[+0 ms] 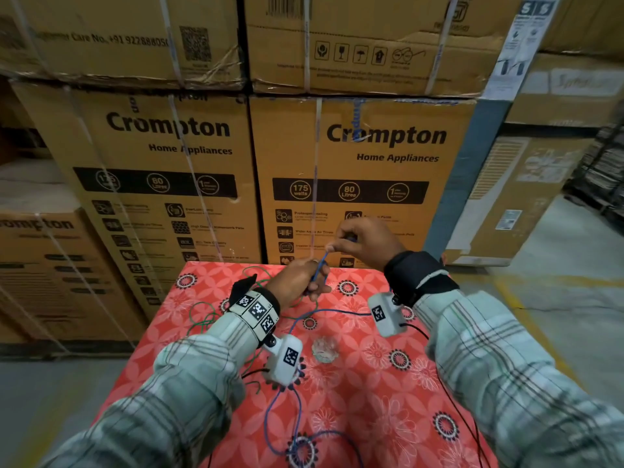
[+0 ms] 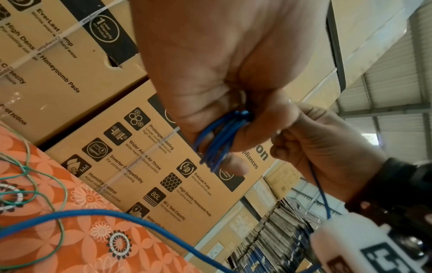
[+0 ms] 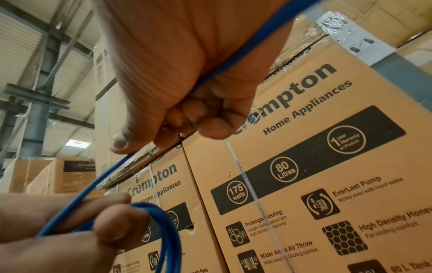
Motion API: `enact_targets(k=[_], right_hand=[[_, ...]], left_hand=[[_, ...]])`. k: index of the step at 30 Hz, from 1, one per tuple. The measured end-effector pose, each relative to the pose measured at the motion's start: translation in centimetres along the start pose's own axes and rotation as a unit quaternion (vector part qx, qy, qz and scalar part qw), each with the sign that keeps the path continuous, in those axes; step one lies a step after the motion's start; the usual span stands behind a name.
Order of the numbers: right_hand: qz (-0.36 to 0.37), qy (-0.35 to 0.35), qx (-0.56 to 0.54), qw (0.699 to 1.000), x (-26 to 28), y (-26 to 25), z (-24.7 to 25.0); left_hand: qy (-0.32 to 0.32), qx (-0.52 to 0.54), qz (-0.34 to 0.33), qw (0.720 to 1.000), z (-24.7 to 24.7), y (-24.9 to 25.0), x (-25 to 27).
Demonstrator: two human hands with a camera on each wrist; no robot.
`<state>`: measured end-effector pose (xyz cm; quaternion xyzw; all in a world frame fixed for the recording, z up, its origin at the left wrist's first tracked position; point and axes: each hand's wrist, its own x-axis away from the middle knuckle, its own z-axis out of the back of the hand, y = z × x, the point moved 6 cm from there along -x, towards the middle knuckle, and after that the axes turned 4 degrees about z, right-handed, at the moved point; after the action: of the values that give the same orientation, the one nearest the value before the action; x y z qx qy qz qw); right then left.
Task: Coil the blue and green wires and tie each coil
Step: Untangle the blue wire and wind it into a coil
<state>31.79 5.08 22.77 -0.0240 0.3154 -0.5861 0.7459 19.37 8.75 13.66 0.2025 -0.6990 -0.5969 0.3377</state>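
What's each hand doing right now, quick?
Left hand: closed, gripping the small coil of blue wire.
Right hand: closed, pinching the blue wire's loose strand above the coil.

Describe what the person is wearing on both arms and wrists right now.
Both arms wear pale plaid long sleeves. The left wrist carries a black strap with white square-coded tags and a white camera pod. The right wrist has a black strap and a similar tagged white pod trailing a black cable.

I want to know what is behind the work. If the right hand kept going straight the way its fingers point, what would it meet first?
Probably the strapped Crompton carton beyond the table; the right hand meets nothing nearer, though depth is unclear.
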Motion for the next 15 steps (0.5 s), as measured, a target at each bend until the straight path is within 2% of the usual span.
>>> enact_targets(k=[7,10,12,15], right_hand=[[-0.012,0.05,-0.032,0.998,0.5,1.3,-0.9],[-0.007,0.075,-0.053,0.996,0.9,1.2,-1.5],[-0.04,0.069,-0.068,0.994,1.1,1.5,-2.0],[-0.135,0.012,-0.117,0.984,1.7,3.2,-4.3]], left_hand=[[-0.09,0.134,0.008,0.987,0.0,1.7,1.2],[-0.136,0.152,0.011,0.979,0.1,2.8,1.6],[-0.153,0.156,0.018,0.976,0.1,3.5,1.9],[-0.143,0.174,0.036,0.974,0.5,3.6,1.9]])
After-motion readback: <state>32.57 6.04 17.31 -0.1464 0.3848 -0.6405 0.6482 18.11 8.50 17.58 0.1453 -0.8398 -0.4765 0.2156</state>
